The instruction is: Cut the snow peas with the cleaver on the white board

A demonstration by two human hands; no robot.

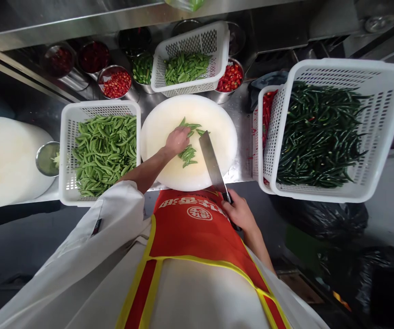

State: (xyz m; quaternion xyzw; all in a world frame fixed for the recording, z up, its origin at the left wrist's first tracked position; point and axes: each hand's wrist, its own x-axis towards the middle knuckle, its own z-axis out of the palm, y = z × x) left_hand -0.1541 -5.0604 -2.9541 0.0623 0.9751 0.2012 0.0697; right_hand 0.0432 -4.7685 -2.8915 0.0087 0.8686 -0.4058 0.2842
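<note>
My right hand (238, 212) is wrapped around the black handle of a cleaver (212, 160). Its broad blade slants across the right part of the round white cutting board (162, 176), its tip near a few green pods. On the board, my left hand (178, 140) presses down with curled fingers on some sugar snap peas (187, 156); the fingertips are partly hidden. More pods stick out beyond the fingers and below the palm. A white basket of whole sugar snap peas (106, 151) stands left of the board, and a smaller basket with pods (186, 68) is behind it.
Two nested white baskets stand on the right, one with dark green chillies (320, 137), the other with red ones (268, 112). Metal pots of chopped red chillies (116, 84) line the back. A steel shelf (80, 23) overhangs them. Another thick white board (8, 160) is far left.
</note>
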